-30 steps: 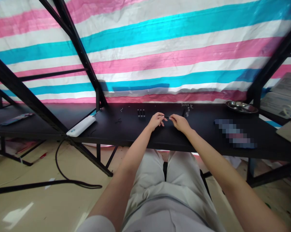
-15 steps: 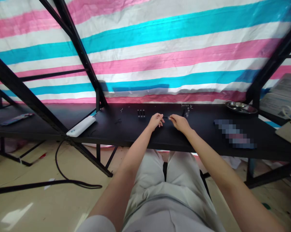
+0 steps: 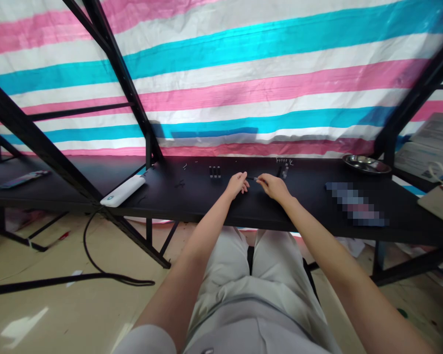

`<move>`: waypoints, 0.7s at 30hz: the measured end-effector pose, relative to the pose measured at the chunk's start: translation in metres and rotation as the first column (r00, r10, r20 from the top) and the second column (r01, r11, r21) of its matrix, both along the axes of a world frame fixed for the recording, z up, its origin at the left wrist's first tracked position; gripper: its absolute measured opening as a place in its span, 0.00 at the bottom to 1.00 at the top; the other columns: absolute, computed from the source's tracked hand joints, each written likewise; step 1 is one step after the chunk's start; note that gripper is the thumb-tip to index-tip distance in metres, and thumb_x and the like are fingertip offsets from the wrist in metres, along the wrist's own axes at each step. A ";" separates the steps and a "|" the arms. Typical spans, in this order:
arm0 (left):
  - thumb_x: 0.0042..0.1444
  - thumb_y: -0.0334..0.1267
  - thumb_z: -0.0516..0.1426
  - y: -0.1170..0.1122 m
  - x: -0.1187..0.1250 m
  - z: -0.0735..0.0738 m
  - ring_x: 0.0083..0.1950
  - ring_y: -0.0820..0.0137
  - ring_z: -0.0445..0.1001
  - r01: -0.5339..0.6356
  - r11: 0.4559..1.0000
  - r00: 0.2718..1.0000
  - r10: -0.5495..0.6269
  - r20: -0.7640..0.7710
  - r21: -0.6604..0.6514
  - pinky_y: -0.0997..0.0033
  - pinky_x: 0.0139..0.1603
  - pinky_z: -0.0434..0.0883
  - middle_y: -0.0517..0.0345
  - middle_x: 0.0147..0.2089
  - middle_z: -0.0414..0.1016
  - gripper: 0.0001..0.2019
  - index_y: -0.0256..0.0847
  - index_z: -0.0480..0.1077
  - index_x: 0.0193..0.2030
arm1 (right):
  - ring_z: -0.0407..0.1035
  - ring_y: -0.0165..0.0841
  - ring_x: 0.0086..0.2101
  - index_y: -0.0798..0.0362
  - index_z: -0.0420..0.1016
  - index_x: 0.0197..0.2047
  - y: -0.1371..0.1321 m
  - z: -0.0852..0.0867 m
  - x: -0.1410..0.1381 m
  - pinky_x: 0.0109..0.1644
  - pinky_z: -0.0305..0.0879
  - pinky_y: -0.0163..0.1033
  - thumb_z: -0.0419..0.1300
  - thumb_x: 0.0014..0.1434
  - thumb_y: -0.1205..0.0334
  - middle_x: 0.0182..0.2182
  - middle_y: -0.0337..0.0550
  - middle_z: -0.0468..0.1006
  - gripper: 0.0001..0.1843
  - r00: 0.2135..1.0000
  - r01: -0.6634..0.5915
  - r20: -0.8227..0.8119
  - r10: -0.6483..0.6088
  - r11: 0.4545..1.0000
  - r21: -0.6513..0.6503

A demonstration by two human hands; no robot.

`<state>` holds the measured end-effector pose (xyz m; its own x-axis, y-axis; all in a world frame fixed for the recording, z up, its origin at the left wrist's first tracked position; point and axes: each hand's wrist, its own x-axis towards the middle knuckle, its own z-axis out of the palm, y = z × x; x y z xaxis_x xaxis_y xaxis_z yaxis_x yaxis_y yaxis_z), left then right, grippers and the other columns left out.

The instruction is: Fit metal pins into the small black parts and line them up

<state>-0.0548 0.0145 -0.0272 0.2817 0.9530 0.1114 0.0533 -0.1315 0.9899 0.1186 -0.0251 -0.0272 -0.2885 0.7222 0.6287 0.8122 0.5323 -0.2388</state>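
Between my two hands, above the black table (image 3: 192,196), is a slim black piece (image 3: 251,178) with a pale tip at its right end. My left hand (image 3: 237,185) pinches its dark left end, the other fingers curled loosely. At the pale tip, my right hand (image 3: 272,186) closes thumb and forefinger. Left of my hands, three short black pieces with pale ends (image 3: 214,172) are lined up side by side. Just beyond my right hand lie another black piece (image 3: 279,171) and several small pale or clear parts (image 3: 285,170). They are too small to name.
A round metal dish (image 3: 367,164) sits at the back right, with a blurred flat packet (image 3: 356,204) nearer me. A white power-bank-like box (image 3: 123,191) lies on the left by the black frame post (image 3: 118,73). Dark scraps (image 3: 179,184) and white bits (image 3: 185,166) are scattered leftward.
Both hands keep their hold on the slim black piece, almost in place. The whole view has shifted very slightly.
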 end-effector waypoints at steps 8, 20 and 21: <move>0.62 0.44 0.46 0.001 0.000 -0.001 0.14 0.80 0.64 -0.026 1.000 1.000 0.026 -0.002 -0.005 0.81 0.13 0.55 0.63 0.21 0.67 0.15 0.37 0.58 0.29 | 0.67 0.32 0.31 0.50 0.71 0.36 -0.003 0.002 0.003 0.33 0.58 0.34 0.49 0.59 0.61 0.33 0.43 0.74 0.10 0.997 0.076 -0.008 -0.076 0.997 -0.031; 0.61 0.36 0.49 0.000 -0.001 -0.003 0.15 0.81 0.64 0.034 0.994 0.999 -0.030 -0.034 0.106 0.82 0.12 0.55 0.64 0.25 0.69 0.06 0.38 0.58 0.33 | 0.67 0.34 0.30 0.51 0.71 0.36 0.002 -0.003 0.001 0.33 0.58 0.35 0.50 0.60 0.54 0.31 0.43 0.75 0.12 0.998 0.050 -0.030 -0.055 0.988 -0.146; 0.61 0.36 0.49 0.000 -0.001 -0.003 0.15 0.81 0.64 0.029 0.994 0.999 -0.026 -0.038 0.101 0.82 0.13 0.55 0.64 0.25 0.69 0.07 0.38 0.58 0.33 | 0.67 0.33 0.30 0.51 0.71 0.36 0.004 -0.004 0.002 0.33 0.58 0.35 0.50 0.60 0.54 0.31 0.43 0.75 0.12 0.998 0.045 -0.040 -0.051 0.989 -0.140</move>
<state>-0.0559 0.0142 -0.0305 0.3132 0.9292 0.1964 0.0838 -0.2331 0.9688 0.1211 -0.0214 -0.0315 -0.2266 0.8155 0.5326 0.8233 0.4526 -0.3427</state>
